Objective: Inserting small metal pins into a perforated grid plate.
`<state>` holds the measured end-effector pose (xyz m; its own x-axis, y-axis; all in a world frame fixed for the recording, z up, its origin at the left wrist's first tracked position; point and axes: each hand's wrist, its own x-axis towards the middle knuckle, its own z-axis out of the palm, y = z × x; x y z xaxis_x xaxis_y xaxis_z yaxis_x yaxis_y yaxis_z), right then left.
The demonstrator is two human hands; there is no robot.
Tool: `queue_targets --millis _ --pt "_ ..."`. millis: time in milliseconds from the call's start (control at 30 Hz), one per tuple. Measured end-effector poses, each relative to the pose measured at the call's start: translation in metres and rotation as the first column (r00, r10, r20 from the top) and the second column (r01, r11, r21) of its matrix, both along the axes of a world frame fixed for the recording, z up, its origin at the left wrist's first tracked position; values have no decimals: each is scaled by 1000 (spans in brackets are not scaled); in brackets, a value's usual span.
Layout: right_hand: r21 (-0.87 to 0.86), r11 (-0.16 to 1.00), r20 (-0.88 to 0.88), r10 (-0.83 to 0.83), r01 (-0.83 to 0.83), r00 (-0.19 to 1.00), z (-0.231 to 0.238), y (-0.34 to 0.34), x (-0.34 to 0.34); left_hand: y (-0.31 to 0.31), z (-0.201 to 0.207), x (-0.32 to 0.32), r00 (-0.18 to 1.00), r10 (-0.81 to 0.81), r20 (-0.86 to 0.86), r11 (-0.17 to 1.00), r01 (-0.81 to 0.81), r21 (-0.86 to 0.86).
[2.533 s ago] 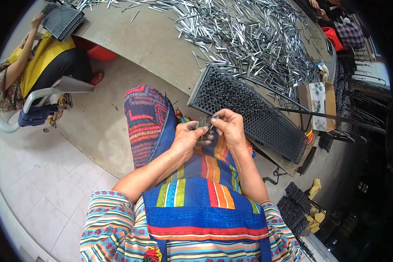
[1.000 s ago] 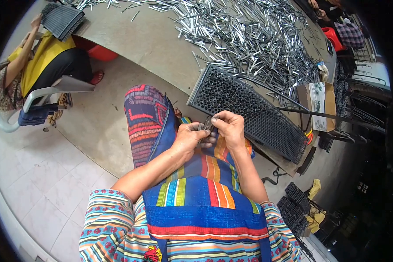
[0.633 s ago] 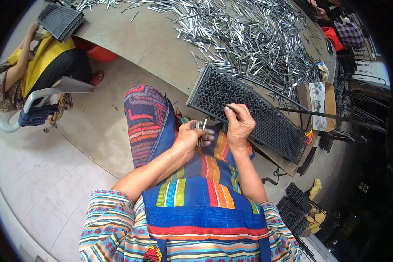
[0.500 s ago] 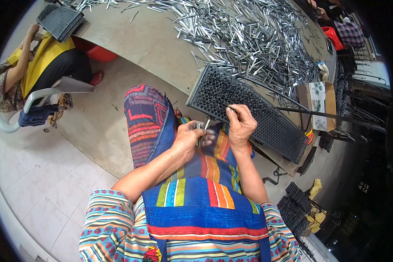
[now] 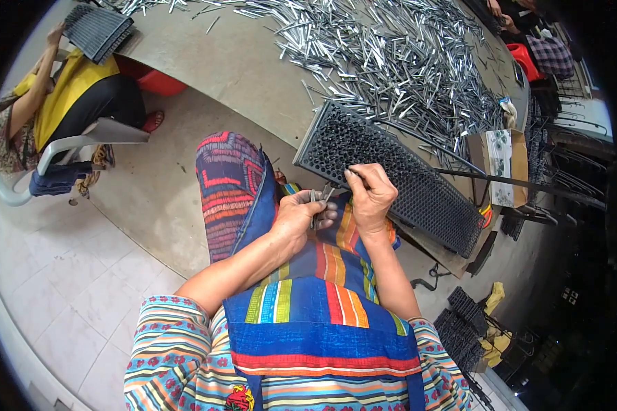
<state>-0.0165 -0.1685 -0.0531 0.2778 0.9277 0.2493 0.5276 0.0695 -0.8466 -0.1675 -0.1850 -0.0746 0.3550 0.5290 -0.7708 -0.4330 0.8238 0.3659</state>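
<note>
Hidden, cropped and too small to read

Small metal pins (image 5: pixel 319 202) mostly buried inside the curled left hand (image 5: pixel 301 218), count impossible to tell. Fingertips of the right hand (image 5: pixel 371 195) masking the near edge of the black perforated tray (image 5: pixel 397 175), whatever they pinch too small to make out. Far end of the tray tucked behind a dark rod (image 5: pixel 514 181). Heap of metal pins (image 5: pixel 391 61) running off the top edge. Seated co-worker (image 5: pixel 55 109) cropped by the dark rim at left.

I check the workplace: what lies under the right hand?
Under the right hand lies the black perforated plastic tray, at its near edge; the holes directly below the hand are covered.
</note>
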Motion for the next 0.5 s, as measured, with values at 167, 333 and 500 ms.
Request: queue_targets --millis 167,333,500 --pt "59 998 47 16 -18 999 -5 -1 0 0 1 2 1000 27 15 1000 -27 -4" --pt "19 1000 36 9 -10 999 -6 -4 0 0 0 2 998 48 33 999 -48 -9" --pt "28 998 149 54 -59 987 0 2 2 1 2 2 996 68 66 998 -68 7"
